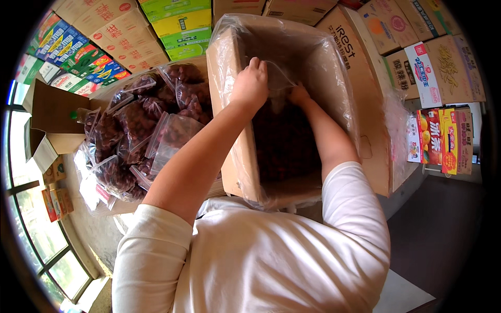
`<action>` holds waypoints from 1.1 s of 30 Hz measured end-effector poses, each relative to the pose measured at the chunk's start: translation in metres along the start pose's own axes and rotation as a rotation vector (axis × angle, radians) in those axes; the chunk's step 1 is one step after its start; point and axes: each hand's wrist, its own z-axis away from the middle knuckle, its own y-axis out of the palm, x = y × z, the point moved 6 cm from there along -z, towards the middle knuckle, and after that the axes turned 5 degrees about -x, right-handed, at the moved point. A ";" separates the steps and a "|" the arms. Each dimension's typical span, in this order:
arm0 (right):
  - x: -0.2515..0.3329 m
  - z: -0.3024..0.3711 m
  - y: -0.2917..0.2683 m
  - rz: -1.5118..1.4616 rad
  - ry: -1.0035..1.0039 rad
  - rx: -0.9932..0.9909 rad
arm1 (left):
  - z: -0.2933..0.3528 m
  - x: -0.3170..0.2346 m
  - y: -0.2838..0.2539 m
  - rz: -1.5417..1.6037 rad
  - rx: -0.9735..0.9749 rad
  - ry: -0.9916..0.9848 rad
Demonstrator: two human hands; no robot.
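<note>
In front of me stands a tall cardboard box (242, 156) lined with clear plastic film, dark reddish-brown dates or similar dried fruit (284, 146) lying deep in its shade. My left hand (251, 83) is closed near the box's left side, its fingers pinching the top of a clear plastic bag (279, 73). Lower inside the box, my right hand (299, 96) is at the bag's right side; its fingers are partly hidden, and I cannot make out its grip. Filled zip bags of the same fruit (138, 125) are heaped left of the box.
Stacked cartons (117, 31) and green-yellow boxes (180, 26) line the back. A large flat carton (360, 104) leans at the box's right, with more packages (438, 73) beyond it. On the far left are an open brown carton (55, 115) and a window (44, 229).
</note>
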 end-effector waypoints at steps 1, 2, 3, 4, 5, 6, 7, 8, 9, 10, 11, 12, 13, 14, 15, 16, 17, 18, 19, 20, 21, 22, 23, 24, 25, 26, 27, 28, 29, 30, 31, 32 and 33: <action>0.006 0.000 -0.001 -0.012 -0.014 -0.036 | 0.000 0.001 0.000 -0.009 -0.003 -0.003; 0.012 0.006 -0.004 -0.023 -0.028 -0.073 | 0.000 0.004 0.000 0.009 0.002 -0.025; 0.018 0.011 -0.010 -0.034 -0.039 -0.110 | -0.001 0.006 0.001 0.028 0.007 -0.047; 0.018 0.016 -0.012 -0.074 0.065 -0.025 | 0.000 0.008 0.002 0.052 0.018 -0.065; 0.020 0.021 -0.017 -0.110 0.167 0.061 | 0.000 0.008 0.002 0.049 0.017 -0.069; 0.019 0.025 -0.015 -0.147 0.271 0.148 | 0.000 0.008 0.001 0.046 0.017 -0.073; 0.018 0.028 -0.012 -0.115 0.290 0.183 | 0.000 0.006 0.001 0.047 0.018 -0.076; 0.016 0.030 -0.007 -0.084 0.310 0.219 | -0.001 0.005 0.001 0.044 0.019 -0.076; 0.014 0.033 -0.004 -0.053 0.330 0.255 | -0.002 0.005 0.001 0.042 0.020 -0.075; 0.016 0.037 -0.003 -0.029 0.331 0.257 | -0.003 0.006 0.001 0.038 0.021 -0.072; 0.019 0.042 -0.002 -0.006 0.334 0.259 | -0.002 0.005 0.001 0.039 0.010 -0.060; 0.023 0.048 -0.002 0.017 0.337 0.261 | -0.001 0.005 0.003 0.041 0.000 -0.048; 0.027 0.055 -0.004 0.042 0.326 0.291 | -0.001 0.004 0.002 0.044 -0.013 -0.033; 0.031 0.063 -0.007 0.067 0.316 0.321 | -0.001 0.004 0.003 0.048 -0.005 -0.040; 0.035 0.071 -0.012 0.090 0.308 0.351 | -0.001 0.005 0.002 0.053 0.002 -0.046; 0.042 0.079 -0.021 0.086 0.266 0.382 | -0.001 0.005 0.002 0.064 0.010 -0.051; 0.049 0.086 -0.033 0.080 0.225 0.411 | -0.001 0.005 0.002 0.065 0.016 -0.045; 0.055 0.092 -0.038 0.074 0.184 0.441 | -0.001 0.005 0.001 0.066 0.022 -0.038; 0.056 0.099 -0.034 0.087 0.190 0.469 | -0.001 0.004 0.000 0.070 0.031 -0.030; 0.056 0.103 -0.025 0.098 0.194 0.496 | -0.003 0.006 0.001 0.066 0.042 -0.035; 0.056 0.108 -0.017 0.108 0.198 0.524 | -0.002 0.005 0.001 0.066 0.051 -0.037; 0.057 0.113 -0.010 0.044 0.209 0.507 | -0.002 0.006 0.002 0.063 0.053 -0.041; 0.060 0.123 -0.006 -0.022 0.224 0.488 | -0.002 0.005 0.002 0.061 0.056 -0.041; 0.062 0.132 -0.003 -0.086 0.238 0.467 | -0.002 0.005 0.001 0.068 0.042 -0.026; 0.070 0.141 -0.013 -0.079 0.217 0.469 | -0.003 0.006 0.002 0.063 0.051 -0.032; 0.082 0.151 -0.031 -0.073 0.195 0.471 | -0.003 0.006 0.001 0.057 0.061 -0.038; 0.090 0.157 -0.041 -0.067 0.173 0.474 | -0.003 0.006 0.001 0.050 0.070 -0.044; 0.096 0.160 -0.039 -0.070 0.092 0.497 | -0.002 0.006 0.002 0.048 0.064 -0.040; 0.100 0.162 -0.033 -0.072 0.010 0.520 | -0.003 0.006 0.004 0.045 0.056 -0.037; 0.105 0.166 -0.027 -0.074 -0.074 0.542 | -0.003 0.006 0.004 0.042 0.048 -0.034; 0.111 0.168 -0.020 -0.165 -0.110 0.568 | -0.003 0.005 0.003 0.050 0.051 -0.030; 0.117 0.170 -0.014 -0.255 -0.147 0.593 | -0.003 0.003 0.001 0.059 0.054 -0.026; 0.122 0.173 -0.009 -0.346 -0.184 0.615 | -0.002 0.002 0.001 0.067 0.058 -0.023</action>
